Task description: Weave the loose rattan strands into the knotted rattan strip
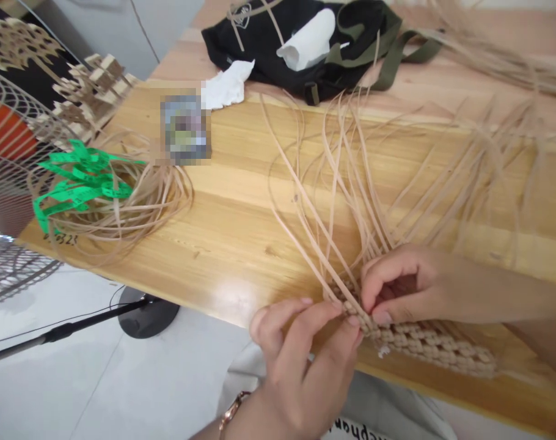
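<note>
A narrow band of woven tan strips (443, 349) lies along the near edge of the wooden table, with long loose strips (337, 183) fanning up from it. My left hand (308, 348) pinches the band's left end between thumb and forefinger; a bracelet circles that wrist. Just right of it, my right hand (404, 284) has thumb and forefinger closed at the base of the loose strips, touching the weave. Which strip sits between those fingertips is hidden. A small white bit (383, 351) clings below the band.
A coil of strips (154, 208) with green tape (83, 177) lies at the table's left end, beside a wire fan guard (12, 183). A black bag (264, 43) with crumpled white paper (310, 40) sits at the back. More strips (502, 55) lie back right.
</note>
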A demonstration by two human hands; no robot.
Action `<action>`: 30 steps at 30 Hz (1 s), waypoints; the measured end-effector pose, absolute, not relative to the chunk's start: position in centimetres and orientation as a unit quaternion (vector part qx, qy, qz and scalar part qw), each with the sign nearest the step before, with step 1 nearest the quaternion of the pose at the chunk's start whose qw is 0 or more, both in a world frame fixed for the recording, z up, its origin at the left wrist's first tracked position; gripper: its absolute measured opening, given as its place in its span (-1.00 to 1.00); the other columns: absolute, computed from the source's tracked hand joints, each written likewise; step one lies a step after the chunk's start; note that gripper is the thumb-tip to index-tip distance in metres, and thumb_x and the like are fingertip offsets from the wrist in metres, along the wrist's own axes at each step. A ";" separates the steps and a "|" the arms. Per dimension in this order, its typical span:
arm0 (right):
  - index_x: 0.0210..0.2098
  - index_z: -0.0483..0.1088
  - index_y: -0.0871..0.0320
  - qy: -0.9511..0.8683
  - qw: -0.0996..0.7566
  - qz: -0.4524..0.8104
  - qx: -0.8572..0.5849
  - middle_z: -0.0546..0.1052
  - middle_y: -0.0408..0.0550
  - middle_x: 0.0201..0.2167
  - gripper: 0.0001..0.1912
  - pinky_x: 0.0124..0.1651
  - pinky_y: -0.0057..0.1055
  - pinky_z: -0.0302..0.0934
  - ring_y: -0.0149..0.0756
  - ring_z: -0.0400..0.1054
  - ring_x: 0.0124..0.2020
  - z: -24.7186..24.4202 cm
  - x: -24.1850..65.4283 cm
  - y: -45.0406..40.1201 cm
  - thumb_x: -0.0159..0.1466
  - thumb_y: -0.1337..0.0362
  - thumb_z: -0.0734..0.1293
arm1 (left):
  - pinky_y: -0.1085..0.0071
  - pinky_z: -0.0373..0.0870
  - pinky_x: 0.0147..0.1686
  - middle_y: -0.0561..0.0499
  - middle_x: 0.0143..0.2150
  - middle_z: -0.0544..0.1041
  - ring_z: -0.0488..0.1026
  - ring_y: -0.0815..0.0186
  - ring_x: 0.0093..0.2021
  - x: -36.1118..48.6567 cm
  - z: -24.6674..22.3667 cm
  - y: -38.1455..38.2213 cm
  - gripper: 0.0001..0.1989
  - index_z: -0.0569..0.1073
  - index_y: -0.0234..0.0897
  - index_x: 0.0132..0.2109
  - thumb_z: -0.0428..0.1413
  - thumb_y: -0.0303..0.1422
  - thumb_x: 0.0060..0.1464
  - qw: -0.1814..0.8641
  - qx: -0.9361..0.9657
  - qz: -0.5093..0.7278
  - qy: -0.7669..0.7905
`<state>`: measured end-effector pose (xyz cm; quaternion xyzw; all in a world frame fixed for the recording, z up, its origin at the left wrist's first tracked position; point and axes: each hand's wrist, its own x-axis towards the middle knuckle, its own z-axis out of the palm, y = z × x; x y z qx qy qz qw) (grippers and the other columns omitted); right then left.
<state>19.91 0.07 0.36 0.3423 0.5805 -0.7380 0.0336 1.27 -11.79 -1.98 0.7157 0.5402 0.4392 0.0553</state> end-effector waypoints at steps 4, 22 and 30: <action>-0.34 0.53 0.17 0.597 0.048 -0.728 0.332 0.45 -0.12 -0.46 -0.81 -0.43 -0.45 0.15 -0.38 0.29 -0.45 0.6 19.7 0.2 0.15 0.16 0.44 | 0.28 0.18 -0.24 -0.01 -0.32 0.43 0.25 0.26 -0.24 2.3 -1.8 -12.9 -0.83 0.55 -0.29 -0.26 0.18 -0.62 0.03 0.009 0.680 0.446 0.581; -0.46 0.51 0.15 0.519 0.031 -0.775 0.358 0.42 -0.23 -0.63 -0.82 -0.57 -0.57 0.12 -0.51 0.22 -0.64 0.3 20.1 -0.4 0.00 0.23 0.54 | 0.32 0.31 -0.30 0.00 -0.33 0.43 0.32 0.29 -0.27 4.2 -1.6 -12.4 -0.83 0.49 -0.26 -0.19 0.18 -0.56 0.05 0.187 0.604 0.514 0.579; -0.45 0.50 0.16 0.523 0.024 -0.773 0.360 0.39 -0.25 -0.62 -0.83 -0.55 -0.57 0.11 -0.52 0.19 -0.62 0.7 20.1 -0.6 0.06 0.22 0.51 | 0.30 0.29 -0.30 -0.01 -0.33 0.44 0.33 0.28 -0.28 3.4 -0.9 -12.0 -0.83 0.47 -0.26 -0.21 0.11 -0.58 0.07 0.250 0.629 0.477 0.562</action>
